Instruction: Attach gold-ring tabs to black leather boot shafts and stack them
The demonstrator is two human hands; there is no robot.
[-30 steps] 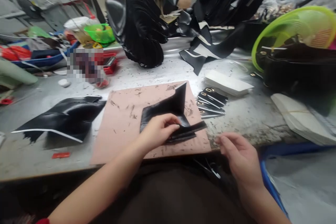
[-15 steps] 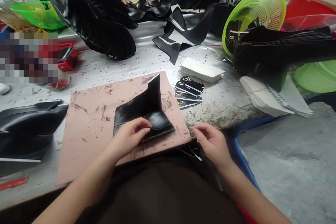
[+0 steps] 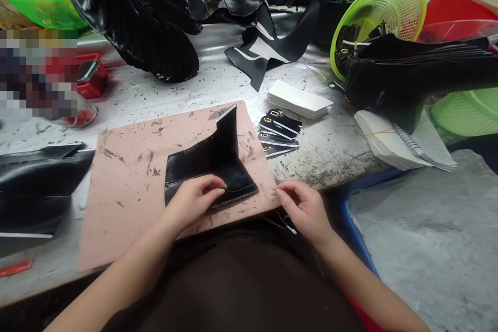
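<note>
A folded black leather piece (image 3: 202,158) lies on the pink board (image 3: 128,187), one corner rising in a point with a white strip on its edge. My left hand (image 3: 198,194) rests on its near part, thumb and fingertips pinched together at the leather. To the right, my right hand (image 3: 301,207) is held in a pinch near the board's right corner, apart from the leather. Whatever sits between those fingertips is too small to make out. Beyond that hand several black tabs with gold eyelets (image 3: 278,132) are fanned out on the table.
White slips (image 3: 299,98) are stacked behind the tabs. A notebook (image 3: 404,140) lies at the right table edge, below black pieces (image 3: 420,70) and a yellow-green basket (image 3: 379,15). More black leather (image 3: 35,181) is at left, with a red strip (image 3: 15,268) nearby.
My right hand has come a little left, closer to the board's corner. My left hand stays at the leather. Another person's hands at the back are no longer in view.
</note>
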